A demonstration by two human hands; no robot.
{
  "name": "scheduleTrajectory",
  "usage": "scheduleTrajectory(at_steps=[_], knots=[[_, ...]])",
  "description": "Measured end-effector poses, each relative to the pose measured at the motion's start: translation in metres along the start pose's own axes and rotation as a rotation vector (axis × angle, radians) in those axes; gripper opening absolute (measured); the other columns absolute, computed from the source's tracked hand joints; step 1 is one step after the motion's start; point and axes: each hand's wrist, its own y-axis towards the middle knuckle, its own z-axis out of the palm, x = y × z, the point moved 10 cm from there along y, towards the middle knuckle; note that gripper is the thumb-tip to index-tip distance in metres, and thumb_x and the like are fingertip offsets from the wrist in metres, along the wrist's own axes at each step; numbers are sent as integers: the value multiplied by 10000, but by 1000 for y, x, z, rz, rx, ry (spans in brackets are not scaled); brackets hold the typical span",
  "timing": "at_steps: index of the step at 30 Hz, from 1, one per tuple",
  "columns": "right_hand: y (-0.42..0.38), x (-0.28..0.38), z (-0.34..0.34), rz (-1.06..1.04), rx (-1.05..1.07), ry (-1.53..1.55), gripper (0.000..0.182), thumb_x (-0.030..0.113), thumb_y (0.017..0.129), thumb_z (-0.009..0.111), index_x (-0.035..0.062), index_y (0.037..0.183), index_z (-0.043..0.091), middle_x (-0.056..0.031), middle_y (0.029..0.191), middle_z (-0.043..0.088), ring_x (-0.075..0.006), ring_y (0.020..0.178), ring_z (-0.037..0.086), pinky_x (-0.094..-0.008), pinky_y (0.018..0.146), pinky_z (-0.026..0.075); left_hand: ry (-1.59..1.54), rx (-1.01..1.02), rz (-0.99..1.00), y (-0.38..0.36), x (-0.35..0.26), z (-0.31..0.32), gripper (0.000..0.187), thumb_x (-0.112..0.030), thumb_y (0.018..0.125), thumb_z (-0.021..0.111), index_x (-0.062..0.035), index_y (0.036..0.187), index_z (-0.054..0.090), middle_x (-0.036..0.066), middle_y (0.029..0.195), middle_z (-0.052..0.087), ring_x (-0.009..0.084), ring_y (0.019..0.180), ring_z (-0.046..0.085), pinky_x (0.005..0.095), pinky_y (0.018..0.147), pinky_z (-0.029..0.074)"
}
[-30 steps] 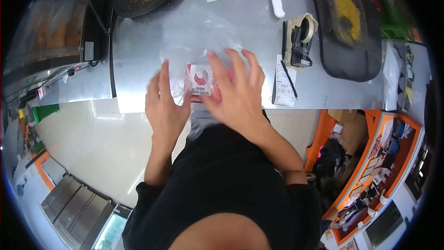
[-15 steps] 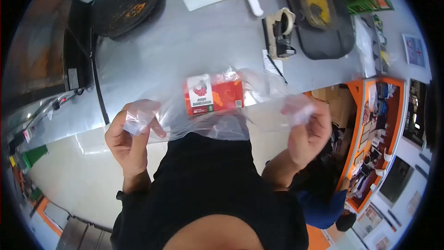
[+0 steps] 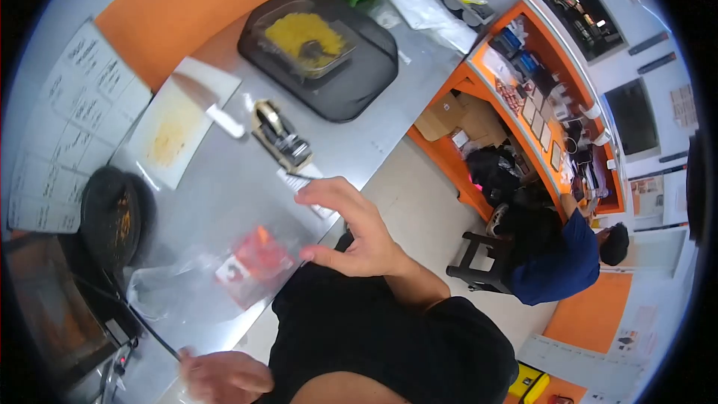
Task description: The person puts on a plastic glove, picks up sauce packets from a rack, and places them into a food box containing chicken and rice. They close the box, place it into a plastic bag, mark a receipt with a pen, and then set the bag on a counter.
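Note:
A red and white printed packet [image 3: 258, 258] lies on the metal table inside a see-through plastic bag [image 3: 161, 292], both blurred by motion. My right hand [image 3: 359, 239] hovers just right of the packet, thumb and fingers apart, holding nothing. Below the bag, by the table's front edge, is my left hand [image 3: 228, 376]; motion smears its fingers. A tape dispenser [image 3: 280, 137] stands beyond my right hand, with a slip of white paper [image 3: 310, 191] beside it.
A white cutting board [image 3: 168, 146] carries a knife [image 3: 224, 120]. Behind are a black tray [image 3: 359, 97] with a container of yellow food [image 3: 303, 37] and a dark pan [image 3: 112, 217] at left. A person in blue [image 3: 557, 265] sits near orange shelves [image 3: 538, 105].
The view has swung to the right. Both hands have come off the bag's corners, and the bag with the packet now lies on the table. My right hand has opened.

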Motion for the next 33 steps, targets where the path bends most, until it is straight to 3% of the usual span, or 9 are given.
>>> scheduleTrajectory(at_steps=[3, 6, 9, 10, 14, 18, 25, 28, 33], knots=[[-20, -39, -63, 47, -120, 20, 297, 48, 780, 791, -13, 1046, 675, -131, 1071, 620, -262, 991, 618, -348, 861, 486, -278, 421, -188, -7, -21, 133, 300, -102, 896, 581, -15, 1175, 515, 145, 968, 582, 232, 655, 601, 357, 529, 436], [-43, -73, -150, 68, -238, 2, 102, -43, 790, 751, -11, 873, 701, -106, 949, 640, -228, 895, 637, -318, 769, 503, -338, 519, -277, -29, -37, 231, 148, -42, 857, 607, -10, 1000, 582, 90, 702, 619, 240, 606, 611, 348, 558, 469], [-82, -124, -240, 117, -269, -5, 51, -18, 828, 726, -3, 862, 690, -102, 946, 641, -200, 889, 631, -323, 760, 504, -292, 622, -369, -69, -45, 335, 32, -8, 836, 615, 0, 865, 607, 114, 711, 643, 255, 619, 624, 344, 575, 486], [-95, -152, -269, 282, -299, 5, 21, 5, 848, 708, -4, 856, 691, -97, 928, 652, -199, 865, 633, -312, 741, 507, -279, 637, -439, -78, -47, 370, 26, 33, 803, 630, 11, 811, 621, 125, 723, 650, 279, 628, 632, 350, 590, 496], [-93, -218, -357, 509, -465, -17, 77, 58, 898, 659, 5, 857, 697, -104, 876, 669, -195, 815, 640, -292, 698, 507, -237, 751, -491, -91, -59, 486, 70, 43, 845, 639, 26, 911, 657, 140, 800, 682, 232, 710, 657, 308, 651, 500], [-63, -294, -417, 410, -331, -175, 79, 67, 881, 695, -2, 917, 702, -89, 851, 678, -149, 751, 638, -270, 711, 522, -176, 757, -468, -92, -48, 581, 81, 30, 832, 666, 16, 912, 669, 139, 834, 685, 254, 704, 657, 324, 653, 516], [-2, -419, -541, 459, -534, -166, 130, 134, 845, 744, 9, 877, 724, -114, 851, 707, -159, 689, 637, -284, 610, 501, -136, 925, -542, -116, 4, 783, 120, -73, 880, 656, -9, 980, 673, 138, 895, 681, 275, 797, 672, 349, 722, 521], [5, -467, -609, 760, -467, -257, 152, 162, 846, 741, 11, 860, 726, -111, 846, 712, -168, 682, 648, -288, 600, 501, -191, 1022, -592, -136, 9, 878, 146, -110, 882, 664, -25, 999, 670, 133, 928, 686, 280, 811, 676, 364, 725, 524], [112, -485, -794, 369, -783, -649, 199, 122, 793, 748, 14, 949, 689, -125, 899, 688, -250, 818, 658, -358, 709, 511, -337, 1127, -547, -160, -13, 1017, 183, -124, 876, 668, -50, 1043, 666, 116, 973, 689, 280, 844, 676, 370, 732, 531]])
